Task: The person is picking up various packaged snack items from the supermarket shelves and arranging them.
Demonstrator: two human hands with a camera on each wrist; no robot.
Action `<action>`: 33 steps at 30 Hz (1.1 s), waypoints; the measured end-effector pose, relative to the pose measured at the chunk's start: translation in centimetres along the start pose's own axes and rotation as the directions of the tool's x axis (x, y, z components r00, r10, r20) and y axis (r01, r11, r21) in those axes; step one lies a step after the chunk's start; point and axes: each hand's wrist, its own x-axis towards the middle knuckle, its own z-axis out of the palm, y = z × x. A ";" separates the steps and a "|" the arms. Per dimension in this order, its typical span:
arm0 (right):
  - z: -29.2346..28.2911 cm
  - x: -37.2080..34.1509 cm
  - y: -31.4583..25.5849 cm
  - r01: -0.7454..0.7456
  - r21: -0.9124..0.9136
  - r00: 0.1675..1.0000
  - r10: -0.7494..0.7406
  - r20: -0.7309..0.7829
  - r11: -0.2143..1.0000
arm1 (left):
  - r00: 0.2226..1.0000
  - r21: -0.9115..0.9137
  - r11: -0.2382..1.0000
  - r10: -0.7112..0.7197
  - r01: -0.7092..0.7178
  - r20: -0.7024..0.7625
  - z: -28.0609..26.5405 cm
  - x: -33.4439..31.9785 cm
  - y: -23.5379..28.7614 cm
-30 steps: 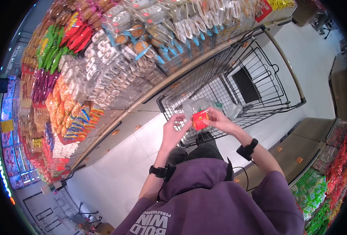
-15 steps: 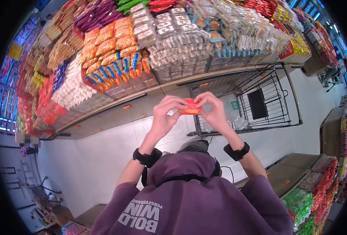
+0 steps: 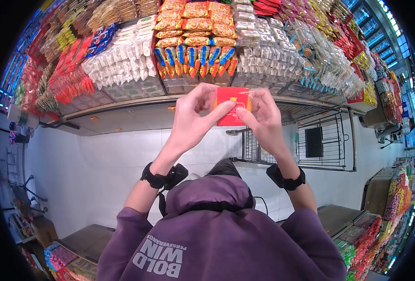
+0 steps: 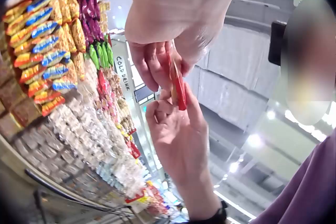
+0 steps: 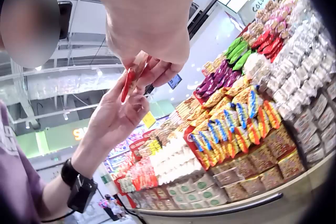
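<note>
A small red snack packet (image 3: 225,94) with a yellow-orange patch and a clear wrapper edge is held up in front of the chest. My left hand (image 3: 194,114) grips its left side, the thumb lying across its front. On the other side my right hand (image 3: 267,121) pinches it, that thumb also pressing the front near the middle. Seen edge-on in the left wrist view, the packet (image 4: 178,85) is thin and sits between the fingers of both hands. The right wrist view shows the packet (image 5: 127,83) edge-on too, partly covered by fingers.
Stacked snack packets (image 3: 195,25) fill a long display shelf ahead, with a rail (image 3: 137,100) along its front. A wire shopping cart (image 3: 327,150) with clear bags inside stands at the right. More packets (image 3: 369,239) lie on low displays behind.
The view has swung so the shelf lies straight ahead and the cart sits further right. Both hands have raised the packet, first tilted and now with its face toward the head camera.
</note>
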 end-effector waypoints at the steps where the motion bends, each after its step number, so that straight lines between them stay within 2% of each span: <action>1: 0.3 0.3 -0.3 -0.052 0.036 0.998 0.051 0.033 0.998 | 0.997 -0.138 0.987 -0.075 0.077 0.023 -0.2 0.3 0.3; 3: 0.7 1.1 -1.3 -0.157 0.103 0.985 0.147 0.096 0.982 | 0.973 -0.396 0.889 -0.205 0.231 0.107 -0.5 0.9 1.3; 4: 1.0 1.6 -1.4 -0.125 0.068 0.989 0.118 0.095 0.990 | 0.974 -0.432 0.873 -0.194 0.225 0.116 -0.7 1.4 1.3; 7: 0.5 3.3 -1.5 -0.188 0.057 0.974 0.179 0.140 0.981 | 0.967 -0.412 0.875 -0.222 0.253 0.123 -1.4 3.2 1.6; 8: 0.4 3.8 -1.2 -0.143 0.052 0.985 0.137 0.103 0.988 | 0.946 -0.386 0.864 -0.282 0.323 0.159 -1.9 3.9 2.3; 10: 0.0 5.4 -0.6 -0.042 0.033 0.999 0.041 0.034 0.999 | 0.995 -0.117 0.991 -0.053 0.063 0.089 -2.3 5.5 1.1; 11: -0.8 6.4 0.0 0.090 -0.078 0.995 -0.085 0.060 0.993 | 0.994 0.028 0.997 0.074 -0.077 0.080 -2.4 6.5 0.6; 12: -1.8 7.7 0.6 0.228 -0.184 0.972 -0.212 0.101 0.956 | 0.991 0.017 0.994 0.104 -0.106 0.079 -2.4 7.7 0.3; 13: -2.7 9.1 0.8 0.363 -0.283 0.931 -0.331 0.154 0.888 | 0.976 0.074 0.976 0.198 -0.205 0.093 -2.5 9.2 -0.1; 15: -4.5 11.7 0.1 0.416 -0.414 0.909 -0.384 0.161 0.810 | 0.915 0.180 0.899 0.382 -0.400 0.129 -2.5 12.2 -0.8; 17: -6.2 14.4 -0.6 0.476 -0.528 0.876 -0.434 0.212 0.703 | 0.924 0.158 0.911 0.366 -0.380 0.111 -1.9 14.7 -0.8; 18: -6.5 15.6 -1.3 0.465 -0.548 0.880 -0.432 0.199 0.695 | 0.924 0.158 0.911 0.370 -0.381 0.098 -1.7 15.9 -0.9; 22: -9.5 20.7 -1.9 0.557 -0.533 0.830 -0.448 0.331 0.637 | 0.918 0.164 0.904 0.390 -0.396 0.066 -0.6 20.4 -1.6; 26: -12.0 24.6 -1.2 0.560 -0.531 0.828 -0.436 0.352 0.636 | 0.927 0.153 0.915 0.372 -0.374 0.043 0.5 24.5 -3.5; 28: -12.9 25.3 -0.7 0.446 -0.510 0.895 -0.352 0.274 0.736 | 0.938 0.155 0.925 0.346 -0.347 0.034 0.8 25.8 -3.9; 30: -13.1 25.5 0.4 0.291 -0.445 0.956 -0.247 0.156 0.847 | 0.987 0.201 0.967 0.160 -0.157 0.003 1.2 26.7 -2.8; 31: -13.4 25.1 1.0 0.140 -0.419 0.990 -0.111 0.092 0.897 | 0.999 0.218 0.975 0.048 -0.043 -0.016 1.3 26.5 -2.6; 32: -12.8 25.2 1.3 0.040 -0.186 0.999 -0.032 0.044 0.982 | 1.000 0.178 0.984 0.009 -0.011 0.009 1.2 26.7 -3.4; 33: -12.1 25.8 1.1 -0.055 0.056 0.998 0.055 0.007 0.997 | 0.998 -0.032 0.998 -0.062 0.061 -0.031 1.6 26.8 -4.2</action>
